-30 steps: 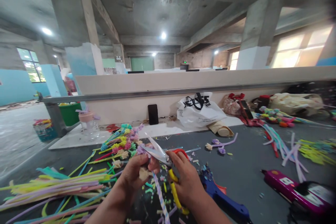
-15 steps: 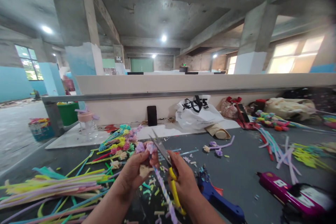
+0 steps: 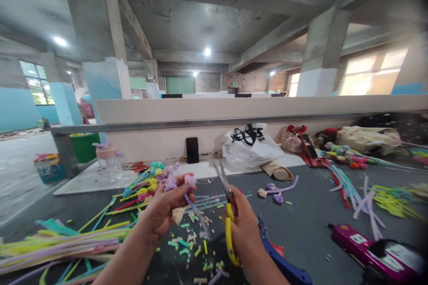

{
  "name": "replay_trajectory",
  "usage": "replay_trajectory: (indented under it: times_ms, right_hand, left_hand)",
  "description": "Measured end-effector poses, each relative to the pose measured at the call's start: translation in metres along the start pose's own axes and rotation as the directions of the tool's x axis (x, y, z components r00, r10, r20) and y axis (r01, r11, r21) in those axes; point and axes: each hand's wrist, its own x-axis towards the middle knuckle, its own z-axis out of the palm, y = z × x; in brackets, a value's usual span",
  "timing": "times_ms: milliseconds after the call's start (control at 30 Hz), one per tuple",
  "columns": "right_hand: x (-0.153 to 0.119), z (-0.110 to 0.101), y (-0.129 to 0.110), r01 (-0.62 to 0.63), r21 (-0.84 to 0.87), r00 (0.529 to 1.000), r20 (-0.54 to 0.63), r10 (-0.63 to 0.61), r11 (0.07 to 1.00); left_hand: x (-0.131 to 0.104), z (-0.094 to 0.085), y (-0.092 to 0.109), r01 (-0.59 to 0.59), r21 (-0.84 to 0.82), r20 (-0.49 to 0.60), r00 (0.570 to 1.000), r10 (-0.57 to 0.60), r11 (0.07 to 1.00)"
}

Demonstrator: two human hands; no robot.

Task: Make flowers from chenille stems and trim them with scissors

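My left hand [image 3: 174, 202] is closed on a pipe-cleaner flower [image 3: 190, 181] with light purple and pink heads. Its twisted stem [image 3: 199, 213] slants down to the right, smeared by motion. A beige piece [image 3: 179, 214] hangs below my fingers. In my right hand [image 3: 242, 213] are scissors with yellow handles [image 3: 230, 236], their blades pointing up and slightly apart, clear of the flower. Small pipe-cleaner clippings [image 3: 192, 236] lie on the dark table below. Close to my right wrist rests a blue glue gun [image 3: 284, 262], partly hidden by my arm.
Loose pipe cleaners [image 3: 67, 249] cover the left side, with finished flowers [image 3: 147, 187] behind. A purple flower piece [image 3: 277, 189] and a magenta tool [image 3: 364, 249] lie to the right. A phone [image 3: 192, 150], a jar [image 3: 109, 160] and a white bag [image 3: 250, 147] stand along the back.
The scissors have moved right and away from the flower, blades now more upright. My left hand has shifted slightly left and up, and the stem has swung up from the table's front.
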Motion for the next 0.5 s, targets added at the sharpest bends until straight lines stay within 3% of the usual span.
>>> replay_trajectory:
  times_ms: [133,333,500]
  right_hand:
    - [-0.001,-0.001,-0.005,0.038,-0.024,0.999,0.036,-0.037,0.999]
    - [-0.016,0.016,-0.011,0.050,0.030,0.982,0.183,-0.055,0.998]
    - [-0.020,0.013,-0.017,0.048,-0.062,0.974,0.222,-0.033,0.997]
  left_hand:
    - [0.001,-0.003,0.003,-0.081,0.067,-0.005,0.997,0.081,0.994]
    - [0.000,0.013,-0.016,-0.298,0.062,0.002,0.955,0.298,0.953]
    - [-0.004,0.019,-0.024,-0.259,-0.041,-0.028,0.966,0.258,0.965]
